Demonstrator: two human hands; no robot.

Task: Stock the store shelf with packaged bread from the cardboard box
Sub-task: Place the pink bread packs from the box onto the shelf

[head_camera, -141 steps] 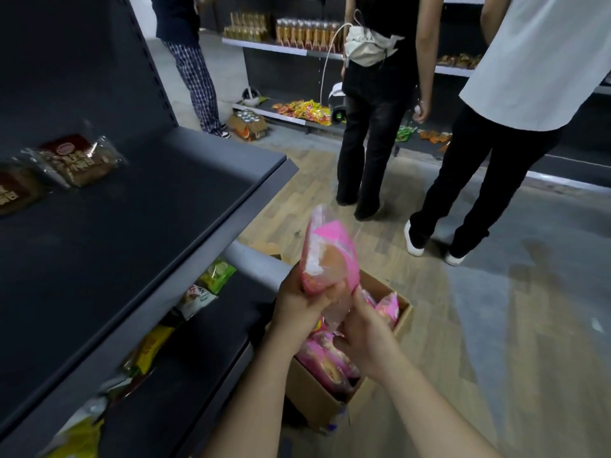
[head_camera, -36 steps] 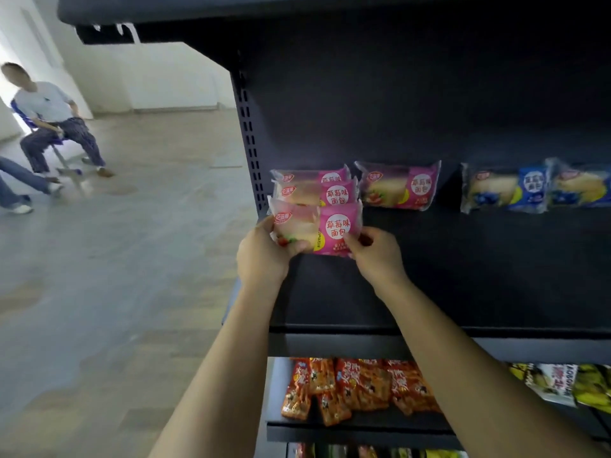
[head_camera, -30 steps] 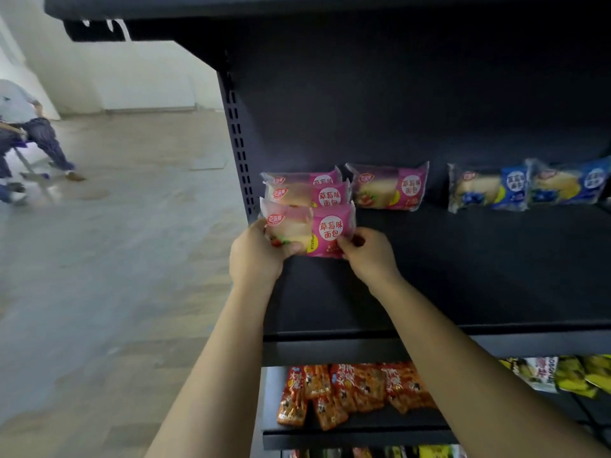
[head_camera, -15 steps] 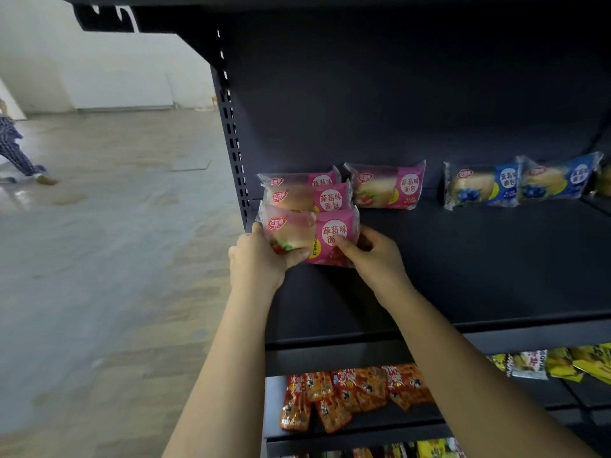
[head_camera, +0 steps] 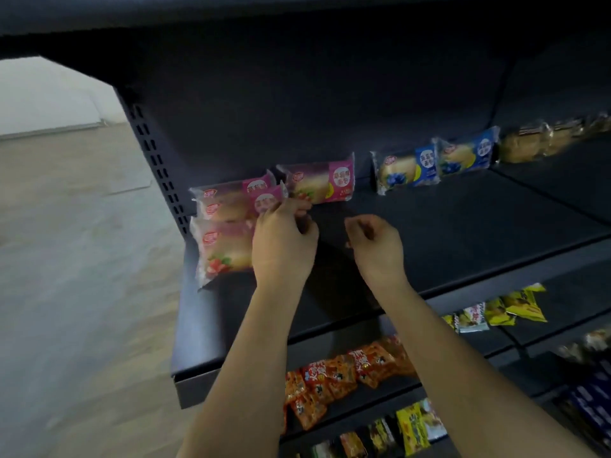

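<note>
Pink bread pack [head_camera: 221, 251] lying at the left end of the shelf [head_camera: 463, 233], hands beside it.
The pack rests in front of two stacked pink packs [head_camera: 231, 201]. The left hand [head_camera: 284, 241] covers its right end, fingers [head_camera: 296, 206] curled up by the stack's corner; whether they pinch anything is too blurred to tell. The right hand [head_camera: 377, 247] hovers to the right, apart from the pack, its fingers loosely curled on nothing.
</note>
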